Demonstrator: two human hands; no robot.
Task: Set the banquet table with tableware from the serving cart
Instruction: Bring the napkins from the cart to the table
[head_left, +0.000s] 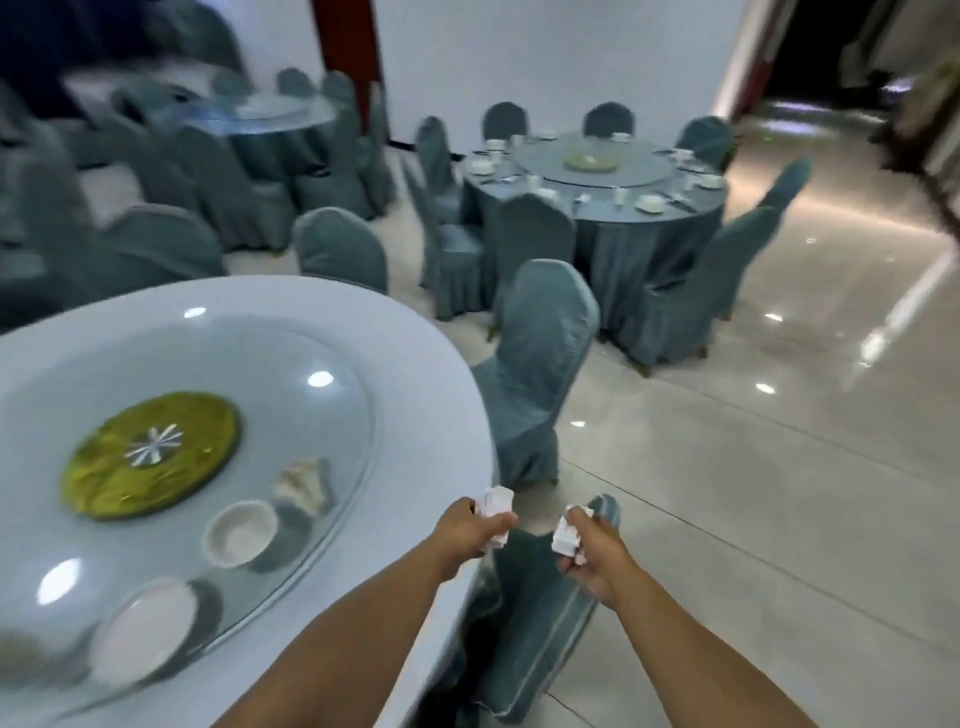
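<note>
The round banquet table (415, 364) fills the left, with a glass turntable (291, 364) and a green centre mat (150, 454) on it. On the turntable stand a white bowl (239, 532), a white plate (143, 626) and a folded pale napkin (304, 483). My left hand (465, 530) grips a small stack of white ceramic pieces (496, 504) just past the table's right edge. My right hand (595, 558) grips a similar white stack (566, 538) above a covered chair. Blur hides what the pieces are.
Blue-green covered chairs stand close: one (540, 613) under my hands, another (540, 364) beyond. A set round table (623, 208) ringed by chairs is farther back, and a third table (270, 114) at far left. Glossy tiled floor (753, 493) stretches to the right.
</note>
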